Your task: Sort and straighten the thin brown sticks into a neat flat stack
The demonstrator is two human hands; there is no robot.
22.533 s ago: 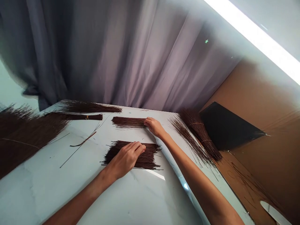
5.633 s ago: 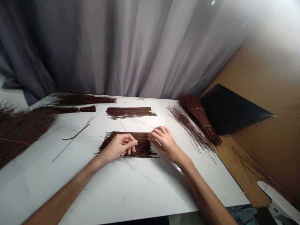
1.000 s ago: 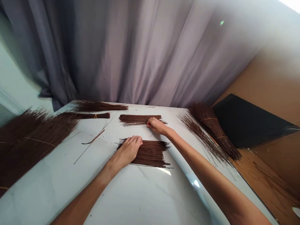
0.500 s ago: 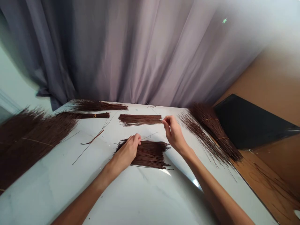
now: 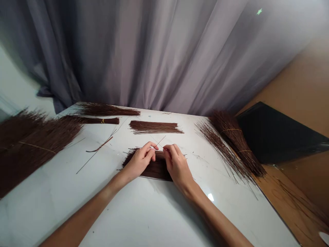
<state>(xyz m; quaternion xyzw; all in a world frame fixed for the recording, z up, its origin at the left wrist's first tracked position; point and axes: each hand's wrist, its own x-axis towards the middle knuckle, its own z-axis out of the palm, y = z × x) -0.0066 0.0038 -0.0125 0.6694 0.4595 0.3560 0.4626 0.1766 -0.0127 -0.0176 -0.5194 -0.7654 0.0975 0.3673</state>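
Note:
My left hand [image 5: 141, 161] is closed in a pinch on a thin brown stick [image 5: 161, 140] that points up and to the right. Close beside it, my right hand [image 5: 178, 166] pinches another thin stick, faint against the white table, which slants up and to the left. The two sticks seem to cross between my fingertips. Under both hands lies a wide pile of short dark brown sticks [image 5: 156, 170], laid side by side and partly hidden by my hands. Just beyond, a narrower row of cut sticks [image 5: 155, 127] rests on the table.
Large bundles of dark twigs [image 5: 33, 147] fill the left side of the white table [image 5: 123, 212]. A tied bundle [image 5: 110, 121] and a loose bunch [image 5: 110, 110] lie at the back left. Tied twigs [image 5: 236, 140] sit at the right edge, near a black panel [image 5: 277, 133].
My right hand has moved left and down from the far row to beside my left hand. The left hand has turned, its fingertips now facing the right hand.

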